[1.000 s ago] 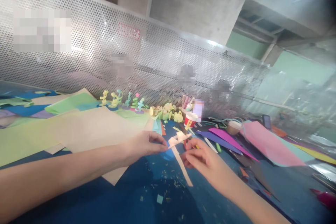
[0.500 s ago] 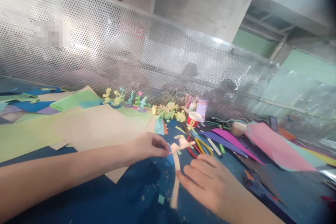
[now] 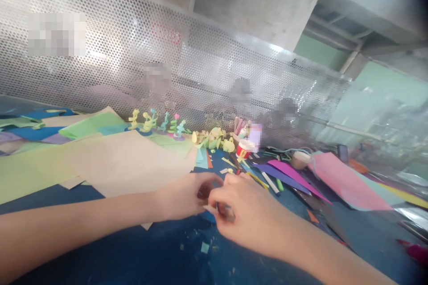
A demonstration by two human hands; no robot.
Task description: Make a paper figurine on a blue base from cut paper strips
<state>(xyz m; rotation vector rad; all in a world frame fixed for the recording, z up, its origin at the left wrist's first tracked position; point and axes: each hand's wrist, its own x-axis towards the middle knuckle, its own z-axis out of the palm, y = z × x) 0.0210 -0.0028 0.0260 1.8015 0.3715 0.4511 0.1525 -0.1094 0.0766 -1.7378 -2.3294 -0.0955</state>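
Observation:
Above the blue tabletop (image 3: 160, 258), my two hands meet with fingertips together. My left hand (image 3: 187, 193) is closed in a pinch, its fingertips partly behind the other hand. My right hand (image 3: 247, 213) has its fingers curled and pressed together. The pale end of a paper strip (image 3: 210, 209) pokes out between them; the rest of the strip is covered by my fingers. Just beyond the hands lie paper scraps (image 3: 229, 170) and a partly hidden tool with a yellow handle (image 3: 258, 180).
Large cream paper (image 3: 133, 160) covers the left side. Small paper figures (image 3: 165, 122) and a red-and-white cup (image 3: 243, 149) stand at the back before a perforated metal screen (image 3: 200, 67). On the right lie purple sheets (image 3: 287, 180), pink paper (image 3: 347, 182) and a white marker-like stick (image 3: 270, 182).
My right hand has moved up and left from beside the hanging strip to meet my left hand. The strip, earlier in plain view, is now mostly hidden by my fingers.

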